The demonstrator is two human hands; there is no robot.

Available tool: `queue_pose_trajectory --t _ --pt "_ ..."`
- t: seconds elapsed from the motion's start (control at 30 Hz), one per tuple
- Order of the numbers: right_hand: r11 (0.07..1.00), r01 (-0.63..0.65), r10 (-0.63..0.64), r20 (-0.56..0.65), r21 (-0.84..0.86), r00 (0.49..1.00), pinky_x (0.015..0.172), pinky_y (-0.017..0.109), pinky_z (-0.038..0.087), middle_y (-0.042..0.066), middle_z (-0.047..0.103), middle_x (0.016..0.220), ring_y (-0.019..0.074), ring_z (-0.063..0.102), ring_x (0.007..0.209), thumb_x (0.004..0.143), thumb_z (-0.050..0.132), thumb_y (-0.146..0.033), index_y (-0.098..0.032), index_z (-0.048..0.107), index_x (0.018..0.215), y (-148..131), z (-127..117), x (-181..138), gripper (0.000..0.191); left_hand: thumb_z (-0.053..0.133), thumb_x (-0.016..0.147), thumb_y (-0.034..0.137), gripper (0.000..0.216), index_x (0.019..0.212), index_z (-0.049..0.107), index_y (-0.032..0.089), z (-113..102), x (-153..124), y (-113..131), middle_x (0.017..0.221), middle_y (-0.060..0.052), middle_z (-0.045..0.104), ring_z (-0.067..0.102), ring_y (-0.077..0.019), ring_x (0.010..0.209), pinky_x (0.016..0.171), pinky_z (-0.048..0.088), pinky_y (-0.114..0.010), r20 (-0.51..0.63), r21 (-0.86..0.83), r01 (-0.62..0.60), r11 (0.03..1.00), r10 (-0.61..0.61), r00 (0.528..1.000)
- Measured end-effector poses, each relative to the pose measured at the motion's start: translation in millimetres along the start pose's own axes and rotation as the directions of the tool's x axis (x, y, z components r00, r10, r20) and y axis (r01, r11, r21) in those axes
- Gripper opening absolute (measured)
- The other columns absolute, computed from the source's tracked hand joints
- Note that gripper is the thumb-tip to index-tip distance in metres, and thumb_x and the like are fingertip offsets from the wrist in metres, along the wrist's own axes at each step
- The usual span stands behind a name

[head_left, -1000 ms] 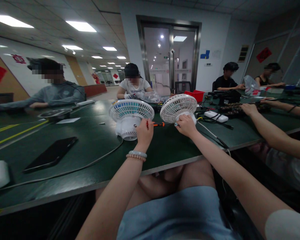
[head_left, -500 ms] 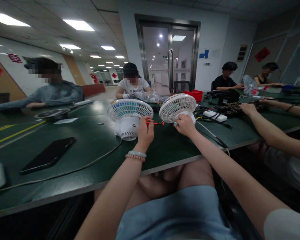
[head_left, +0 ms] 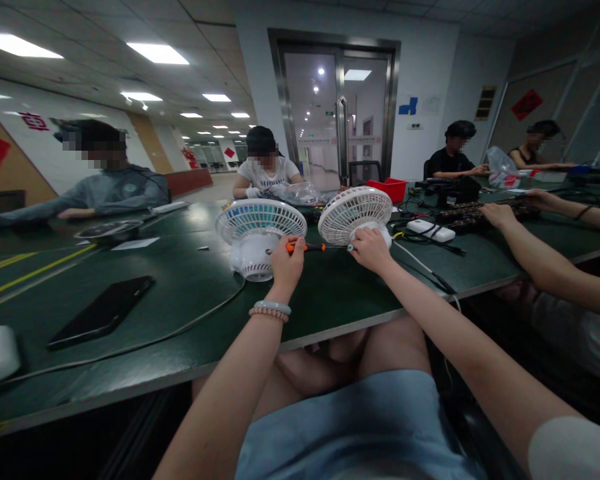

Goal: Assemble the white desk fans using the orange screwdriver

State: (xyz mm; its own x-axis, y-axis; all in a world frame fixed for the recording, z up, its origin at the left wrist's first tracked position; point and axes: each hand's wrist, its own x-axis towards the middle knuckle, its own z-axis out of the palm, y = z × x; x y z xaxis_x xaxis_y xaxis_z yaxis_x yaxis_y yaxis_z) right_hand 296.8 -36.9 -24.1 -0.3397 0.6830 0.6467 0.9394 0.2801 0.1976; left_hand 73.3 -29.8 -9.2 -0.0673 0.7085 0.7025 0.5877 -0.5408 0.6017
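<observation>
Left grip (head_left: 287, 263): closed around an orange-and-black tool (head_left: 308, 247), screwdriver-like, just right of the left fan (head_left: 253, 252). Orange parts showed beyond the fingers; tool lay roughly level, likely held so that its far end pointed toward the other hand.
Right grip (head_left: 371, 249): closed on a small pale-tipped piece (head_left: 351, 247) at the fingertips, to the right of the left fan. Piece sat at about tool height, presumably to face it; contact between the two was too fine to tell.
Left fan: stood on the tabletop (head_left: 325, 297), grille tilted up and away, rear toward the wearer; that turn probably gave the hands access to the back.
Right fan (head_left: 355, 217): just right of the left fan, turned much the same way. Right grip overlapped its rear; could not tell whether it bore on it, perhaps for steadiness.
Phone (head_left: 103, 312): lay flat, left of the left fan and nearer the wearer, apparently set aside from the handwork.
White adapter (head_left: 431, 231): well right of the left fan, dark cord around it, possibly wrapped for tidiness.
Red bin (head_left: 387, 191): behind and right of the left fan; contents not seen.
</observation>
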Motion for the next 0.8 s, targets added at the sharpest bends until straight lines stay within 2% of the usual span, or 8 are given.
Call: queue_pose_trajectory --t 0.1,0.2,0.37,0.57,0.67,0.8 --pt "1.0 -0.004 0.004 0.001 0.008 1.0 0.077 0.037 0.028 0.011 0.058 0.094 0.0236 0.045 0.092 0.083 0.048 -0.03 -0.015 0.067 0.085 0.1 0.1 0.5 0.025 0.041 0.082 0.034 0.029 0.104 0.052 0.018 0.8 -1.3 -1.0 0.066 -0.001 0.057 0.053 -0.0129 0.057 0.057 0.042 -0.025 0.035 -0.068 -0.01 0.998 0.012 0.999" --pt "1.0 -0.003 0.003 -0.008 0.007 1.0 0.077 0.037 0.028 0.011 0.058 0.094 0.0234 0.045 0.092 0.083 0.047 -0.03 -0.015 0.067 0.085 -0.4 0.2 0.5 0.025 0.034 0.082 0.025 0.031 0.109 0.047 0.018 2.3 -1.3 -2.2 0.055 0.003 0.049 0.047 -0.0118 0.047 0.051 0.04 -0.025 0.061 -0.134 0.01 0.991 -0.002 0.998" --pt "1.0 -0.006 0.006 -0.013 0.007 1.0 0.076 0.037 0.028 0.011 0.058 0.094 0.0236 0.045 0.092 0.084 0.046 -0.029 -0.016 0.067 0.083 -1.2 0.1 0.4 0.025 0.037 0.083 0.029 0.026 0.103 0.048 0.018 1.2 0.4 -0.8 0.06 0.002 0.052 0.048 -0.0112 0.049 0.053 0.039 -0.025 0.031 -0.106 0.02 0.994 -0.017 0.999" --pt "1.0 -0.006 0.006 -0.003 0.014 1.0 0.077 0.037 0.028 0.011 0.058 0.094 0.0238 0.044 0.092 0.084 0.046 -0.029 -0.015 0.067 0.084 -1.0 -1.7 0.5 0.025 0.036 0.085 0.039 0.028 0.083 0.053 0.018 -1.0 1.7 -0.8 0.059 0.001 0.052 0.051 -0.0132 0.059 0.06 0.039 -0.026 0.003 0.052 0.027 0.998 -0.027 1.0" --pt "1.0 -0.004 0.004 -0.005 0.015 1.0 0.076 0.037 0.028 0.011 0.058 0.094 0.0238 0.044 0.093 0.083 0.047 -0.029 -0.016 0.067 0.084 -1.0 -1.7 0.6 0.024 0.035 0.085 0.038 0.025 0.085 0.052 0.018 0.1 2.0 -2.4 0.059 0.002 0.051 0.051 -0.0136 0.057 0.059 0.039 -0.027 0.021 0.034 0.05 0.998 -0.05 0.999" --pt "1.0 -0.002 0.002 -0.01 0.018 1.0 0.076 0.037 0.028 0.011 0.058 0.093 0.0235 0.044 0.092 0.083 0.046 -0.028 -0.016 0.067 0.083 -1.0 -0.7 0.8 0.024 0.034 0.082 0.027 0.022 0.096 0.048 0.018 1.8 2.0 -4.4 0.059 0.002 0.05 0.05 -0.013 0.052 0.055 0.04 -0.027 0.072 -0.094 0.064 0.993 -0.057 0.996"
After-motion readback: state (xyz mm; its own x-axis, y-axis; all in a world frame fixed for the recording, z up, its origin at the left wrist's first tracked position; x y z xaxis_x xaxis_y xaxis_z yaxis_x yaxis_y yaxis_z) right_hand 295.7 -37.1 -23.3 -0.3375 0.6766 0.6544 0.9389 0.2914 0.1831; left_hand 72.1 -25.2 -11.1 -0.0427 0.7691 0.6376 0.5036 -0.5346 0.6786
